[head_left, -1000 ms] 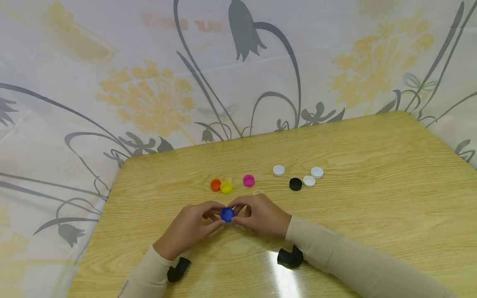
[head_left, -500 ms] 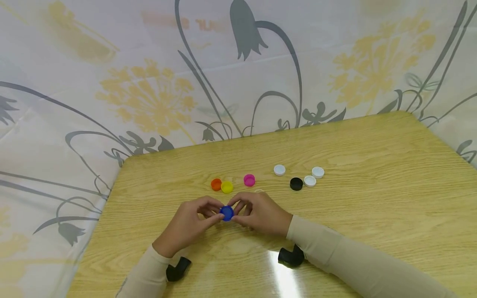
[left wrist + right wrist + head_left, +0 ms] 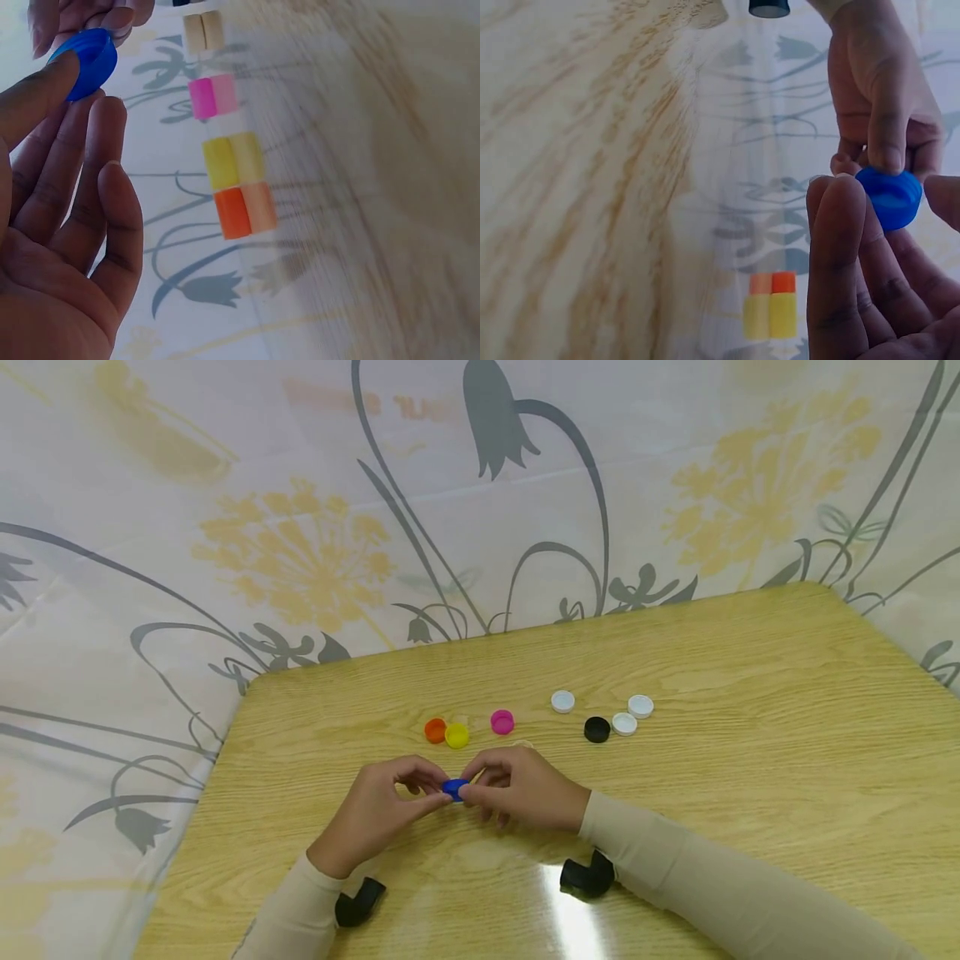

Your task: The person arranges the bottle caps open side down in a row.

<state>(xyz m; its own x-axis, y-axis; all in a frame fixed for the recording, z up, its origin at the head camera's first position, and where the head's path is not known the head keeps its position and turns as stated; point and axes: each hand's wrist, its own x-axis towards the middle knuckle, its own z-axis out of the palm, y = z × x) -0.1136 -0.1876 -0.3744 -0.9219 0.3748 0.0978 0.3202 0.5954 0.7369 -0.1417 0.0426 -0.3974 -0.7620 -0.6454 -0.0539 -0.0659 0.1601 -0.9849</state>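
A blue bottle cap (image 3: 455,789) is held tilted above the table between both hands. My left hand (image 3: 382,810) pinches its left edge between thumb and fingers; in the left wrist view the left thumb lies against the blue cap (image 3: 94,64). My right hand (image 3: 525,789) has its thumb and fingertips at the cap's right side. In the right wrist view the hollow inside of the blue cap (image 3: 892,199) shows. Beyond the hands lie an orange cap (image 3: 435,731), a yellow cap (image 3: 457,736) and a magenta cap (image 3: 502,722).
Farther right are a black cap (image 3: 597,729) and white caps, one (image 3: 563,701) alone and two (image 3: 624,723) close together. A pale cap (image 3: 522,745) is partly hidden behind the right hand. The wooden table (image 3: 750,693) meets a flower-patterned sheet (image 3: 450,510) at the back.
The blue cap has been tipped, so its round face is no longer turned to the head view. My right thumb has shifted left onto its front. The other caps stay put.
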